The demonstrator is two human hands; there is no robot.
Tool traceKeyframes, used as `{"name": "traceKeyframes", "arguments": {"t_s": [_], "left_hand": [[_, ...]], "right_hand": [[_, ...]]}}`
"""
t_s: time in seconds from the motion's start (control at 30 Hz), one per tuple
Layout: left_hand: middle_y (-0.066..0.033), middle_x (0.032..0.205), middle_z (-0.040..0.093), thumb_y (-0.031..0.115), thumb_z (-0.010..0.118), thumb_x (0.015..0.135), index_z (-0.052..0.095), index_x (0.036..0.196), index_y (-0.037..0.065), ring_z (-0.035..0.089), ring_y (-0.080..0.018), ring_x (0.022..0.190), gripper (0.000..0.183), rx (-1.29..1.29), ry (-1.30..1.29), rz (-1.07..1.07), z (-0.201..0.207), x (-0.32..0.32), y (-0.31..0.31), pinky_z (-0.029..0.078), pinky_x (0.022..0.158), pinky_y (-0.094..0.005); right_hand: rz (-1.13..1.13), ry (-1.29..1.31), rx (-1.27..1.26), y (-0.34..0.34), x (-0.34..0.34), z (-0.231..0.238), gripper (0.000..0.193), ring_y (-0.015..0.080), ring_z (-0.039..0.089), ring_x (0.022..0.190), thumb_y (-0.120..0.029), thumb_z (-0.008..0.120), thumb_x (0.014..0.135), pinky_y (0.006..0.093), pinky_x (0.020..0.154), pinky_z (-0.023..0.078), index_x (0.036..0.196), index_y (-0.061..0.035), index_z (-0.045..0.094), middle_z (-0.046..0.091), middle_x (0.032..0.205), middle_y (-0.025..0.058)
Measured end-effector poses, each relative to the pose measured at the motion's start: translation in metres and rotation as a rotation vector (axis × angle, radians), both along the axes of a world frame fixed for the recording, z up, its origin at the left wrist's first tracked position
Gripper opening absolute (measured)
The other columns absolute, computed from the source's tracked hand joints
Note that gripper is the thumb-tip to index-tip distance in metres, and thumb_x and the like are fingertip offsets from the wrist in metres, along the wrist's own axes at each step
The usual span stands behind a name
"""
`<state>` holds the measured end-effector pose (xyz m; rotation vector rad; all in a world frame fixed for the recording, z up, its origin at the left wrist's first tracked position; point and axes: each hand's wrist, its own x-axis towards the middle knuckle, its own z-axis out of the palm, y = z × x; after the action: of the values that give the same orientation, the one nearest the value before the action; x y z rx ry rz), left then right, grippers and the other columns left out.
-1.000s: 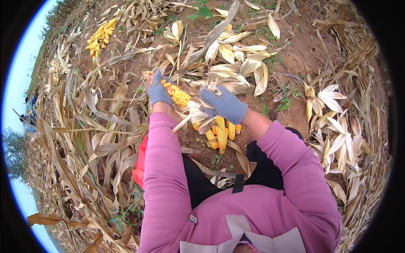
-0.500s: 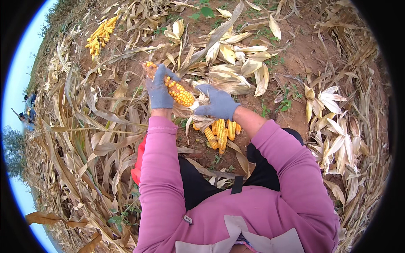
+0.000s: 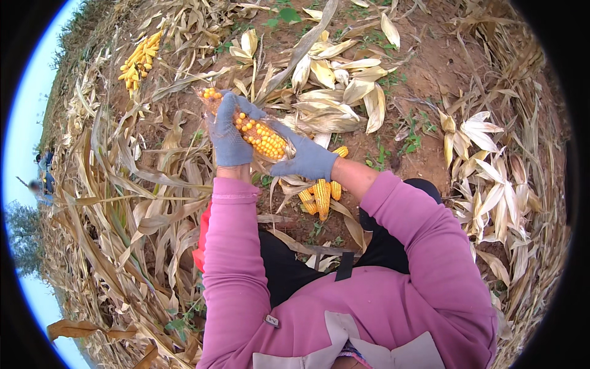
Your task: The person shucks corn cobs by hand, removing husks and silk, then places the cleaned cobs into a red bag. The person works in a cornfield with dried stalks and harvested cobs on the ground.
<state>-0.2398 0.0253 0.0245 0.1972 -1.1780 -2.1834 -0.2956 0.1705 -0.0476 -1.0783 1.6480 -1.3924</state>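
Observation:
A yellow ear of corn (image 3: 264, 140) with patchy kernels is held up in front of me, its bare reddish tip pointing to the far left. My left hand (image 3: 230, 136), in a grey-blue glove, is wrapped around its upper part. At the near, stem end, my right hand (image 3: 309, 158), gloved alike, closes on the ear, its thumb beneath and fingers along the far side. That stem end is hidden by the right hand. Several husked ears (image 3: 322, 200) lie on the ground just below my hands, partly covered by the right one and by dry husk.
Pale stripped husks (image 3: 326, 114) lie beyond my hands, with more husks (image 3: 491, 190) at the right. A second heap of yellow ears (image 3: 140, 61) sits at the far left. Dry stalks and leaves (image 3: 153, 203) cover the left side. People (image 3: 44, 175) are distant at the left edge.
My right hand has slid left and farther up onto the ear, covering the pale stem end that showed before. The left hand keeps its hold. The whole view has shifted slightly.

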Motion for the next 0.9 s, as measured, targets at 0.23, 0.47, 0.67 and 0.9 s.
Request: {"name": "traceKeyframes", "arguments": {"t_s": [0.23,0.47,0.67,0.9], "left_hand": [[-0.002,0.069,0.05,0.019,0.055,0.089,0.051,0.091,0.011,0.052,-0.0151,0.06,0.01,0.028,-0.062,0.026,-0.012,0.005,-0.003,0.049,0.064,-0.0355],[-0.004,0.067,0.05,0.018,0.057,0.086,0.048,0.094,0.008,0.051,-0.0148,0.058,0.016,-0.147,-0.167,-0.054,0.004,0.005,0.019,0.05,0.061,-0.0332],[-0.0038,0.069,0.054,0.011,0.063,0.081,0.051,0.092,0.006,0.054,-0.0139,0.059,0.017,-1.087,-0.078,-0.102,0.009,0.002,0.067,0.048,0.058,-0.0267],[-0.0044,0.065,0.053,0.022,0.062,0.086,0.049,0.083,0.007,0.054,-0.0172,0.056,0.02,0.037,-0.127,0.168,-0.01,0.001,0.01,0.048,0.053,-0.0319]], "right_hand": [[0.204,-0.145,0.133,0.007,-0.003,0.042,0.089,0.0153,0.051,0.109,-0.028,0.077,0.071,0.0284,0.096,0.039,0.142,-0.0076,0.028,0.054,0.124,0.0103],[0.195,-0.098,0.201,0.005,0.009,0.016,0.056,0.0172,0.059,0.094,-0.03,0.074,0.074,0.0307,0.087,0.044,0.119,-0.0033,0.053,0.064,0.105,0.009],[-0.026,-0.052,0.126,0.007,0.022,-0.014,0.049,0.0273,0.061,0.092,-0.038,0.065,0.078,0.0364,0.086,0.045,0.112,-0.0041,0.058,0.065,0.1,0.0155],[-0.018,0.475,0.349,0.015,0.002,0.017,0.041,0.036,0.062,0.085,-0.044,0.058,0.079,0.0429,0.078,0.048,0.105,-0.0119,0.06,0.065,0.089,0.018]]}}
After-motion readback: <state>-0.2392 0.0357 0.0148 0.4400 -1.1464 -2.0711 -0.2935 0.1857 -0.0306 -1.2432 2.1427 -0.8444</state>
